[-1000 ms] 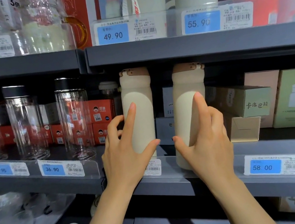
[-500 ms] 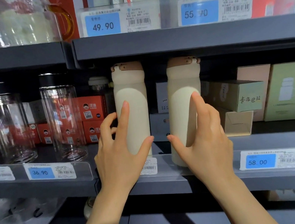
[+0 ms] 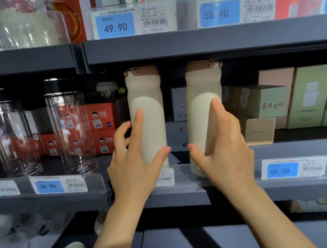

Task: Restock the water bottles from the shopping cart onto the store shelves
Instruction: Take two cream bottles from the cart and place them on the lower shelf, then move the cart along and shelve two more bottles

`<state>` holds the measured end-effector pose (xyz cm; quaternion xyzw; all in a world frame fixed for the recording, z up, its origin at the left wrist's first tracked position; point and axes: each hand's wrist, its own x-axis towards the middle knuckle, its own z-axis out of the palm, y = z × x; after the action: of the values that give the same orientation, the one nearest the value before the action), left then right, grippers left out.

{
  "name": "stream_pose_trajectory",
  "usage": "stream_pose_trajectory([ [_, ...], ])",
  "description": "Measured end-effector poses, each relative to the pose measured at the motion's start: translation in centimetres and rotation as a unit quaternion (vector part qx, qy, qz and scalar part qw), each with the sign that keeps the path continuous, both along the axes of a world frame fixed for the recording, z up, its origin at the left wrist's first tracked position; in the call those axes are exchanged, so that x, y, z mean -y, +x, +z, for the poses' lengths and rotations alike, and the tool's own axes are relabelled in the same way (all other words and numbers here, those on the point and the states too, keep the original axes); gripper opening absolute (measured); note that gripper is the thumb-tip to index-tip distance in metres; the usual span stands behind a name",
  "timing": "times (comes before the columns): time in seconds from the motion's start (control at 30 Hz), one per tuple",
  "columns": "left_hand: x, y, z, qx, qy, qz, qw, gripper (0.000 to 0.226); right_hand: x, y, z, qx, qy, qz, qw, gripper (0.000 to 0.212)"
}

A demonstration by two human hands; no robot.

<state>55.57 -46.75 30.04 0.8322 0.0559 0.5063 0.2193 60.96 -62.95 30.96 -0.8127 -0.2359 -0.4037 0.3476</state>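
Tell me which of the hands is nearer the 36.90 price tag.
Left. The left hand sits just right of the 36.90 tag, on one cream bottle; the right hand is farther right.

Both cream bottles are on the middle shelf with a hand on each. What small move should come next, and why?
Probably push the right cream bottle back and set it upright. It leans, with its base at the shelf's front lip, while the left cream bottle stands straight. The right hand and the left hand each already wrap a bottle.
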Motion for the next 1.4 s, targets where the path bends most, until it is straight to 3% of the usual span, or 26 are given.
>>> stream_pose_trajectory([
  [0.2,0.9,-3.1,-1.0,-0.007,0.008,0.028,1.0,0.074,2.3,-1.0,-0.5,0.004,-0.015,0.014,1.0,0.095],
  [0.43,3.3,-11.3,-6.4,0.015,-0.013,0.045,0.999,0.041,5.4,-5.4,-6.1,0.066,0.026,0.103,0.992,0.055],
  [0.6,4.0,-17.7,-12.3,-0.084,-0.044,0.057,0.994,0.03,4.8,-9.6,-10.4,-0.047,-0.01,0.201,0.978,0.049],
  [0.77,4.5,-23.7,-17.6,-0.153,-0.072,0.129,0.977,0.026,4.0,-13.3,-14.9,-0.195,-0.079,0.294,0.933,0.047],
  [0.9,4.6,-29.5,-22.1,-0.26,-0.13,0.181,0.939,0.006,3.2,-16.6,-18.9,-0.223,-0.139,0.347,0.9,0.038],
  [0.97,4.7,-32.5,-23.7,-0.301,-0.168,0.203,0.917,0.015,2.4,-18.6,-20.7,-0.276,-0.19,0.359,0.871,0.036],
  [1.03,4.5,-35.4,-25.1,-0.314,-0.201,0.216,0.902,0.03,1.3,-20.6,-22.8,-0.323,-0.228,0.373,0.839,0.04],
  [1.17,3.1,-40.2,-26.8,-0.348,-0.217,0.234,0.881,0.026,-2.0,-24.6,-25.8,-0.407,-0.283,0.397,0.772,0.046],
  [1.4,-4.5,-46.2,-28.9,-0.35,-0.285,0.262,0.853,0.02,-9.0,-31.2,-29.8,-0.475,-0.329,0.378,0.723,0.047],
])
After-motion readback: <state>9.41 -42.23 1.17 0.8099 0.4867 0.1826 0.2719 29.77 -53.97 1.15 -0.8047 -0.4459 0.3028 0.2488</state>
